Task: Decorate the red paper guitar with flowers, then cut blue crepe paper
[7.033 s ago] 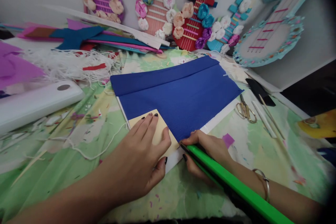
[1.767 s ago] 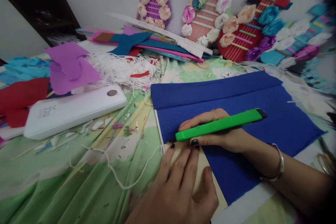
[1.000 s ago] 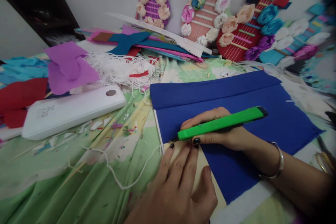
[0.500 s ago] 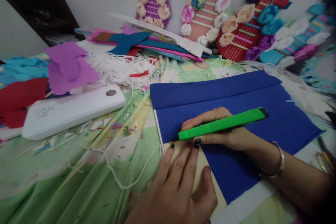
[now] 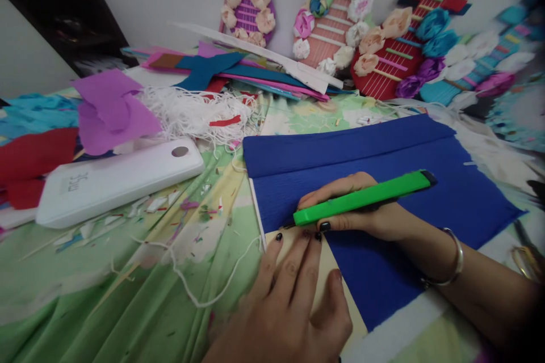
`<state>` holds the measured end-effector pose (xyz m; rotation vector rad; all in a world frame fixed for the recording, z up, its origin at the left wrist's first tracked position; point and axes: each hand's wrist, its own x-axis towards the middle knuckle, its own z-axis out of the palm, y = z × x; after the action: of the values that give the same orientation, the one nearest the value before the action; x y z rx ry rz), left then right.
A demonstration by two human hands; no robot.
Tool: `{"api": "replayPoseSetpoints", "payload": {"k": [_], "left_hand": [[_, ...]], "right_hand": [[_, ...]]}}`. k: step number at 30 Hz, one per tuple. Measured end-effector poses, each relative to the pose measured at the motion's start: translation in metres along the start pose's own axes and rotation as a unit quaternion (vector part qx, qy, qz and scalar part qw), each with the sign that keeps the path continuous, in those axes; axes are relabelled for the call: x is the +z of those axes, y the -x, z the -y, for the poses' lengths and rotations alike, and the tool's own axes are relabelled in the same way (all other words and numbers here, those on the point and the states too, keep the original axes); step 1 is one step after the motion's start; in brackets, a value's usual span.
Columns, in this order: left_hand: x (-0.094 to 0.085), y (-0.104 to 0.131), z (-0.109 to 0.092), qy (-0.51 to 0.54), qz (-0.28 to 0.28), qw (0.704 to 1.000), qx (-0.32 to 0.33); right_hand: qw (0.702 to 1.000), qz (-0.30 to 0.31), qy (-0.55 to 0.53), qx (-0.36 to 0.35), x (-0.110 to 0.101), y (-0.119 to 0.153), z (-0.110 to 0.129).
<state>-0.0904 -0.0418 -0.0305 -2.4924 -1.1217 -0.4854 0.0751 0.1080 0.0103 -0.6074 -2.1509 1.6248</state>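
From where I stand, the person's right hand is closed around a green cutter, which lies slantwise across the middle of the frame, its dark rear end up to the right. The thin blade end points down to the left, at the upper edge of a cream card; it is too dark there to tell whether it touches.

The left hand, at the bottom centre, grips nothing. It lies palm down on the card, fingers spread, their dark-nailed tips near the card's upper edge.

The card lies over the lower left part of a big blue sheet that fills the centre and right, with a folded band along its top. A silver bracelet circles the right wrist.

Left of the sheet, a loose white string curls on the green patterned cloth. A white power bank lies at the left, below some purple paper and a tangled heap of white yarn. Along the top, a purple guitar and a red guitar lean, trimmed with paper flowers.
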Motion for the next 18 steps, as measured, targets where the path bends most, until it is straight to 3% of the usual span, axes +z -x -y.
{"api": "replayPoseSetpoints", "payload": {"k": [18], "left_hand": [[0.0011, 0.0031, -0.0009, 0.001, 0.018, 1.000, 0.007]], "right_hand": [[1.000, 0.001, 0.004, 0.004, -0.0068, 0.0025, -0.0016]]}}
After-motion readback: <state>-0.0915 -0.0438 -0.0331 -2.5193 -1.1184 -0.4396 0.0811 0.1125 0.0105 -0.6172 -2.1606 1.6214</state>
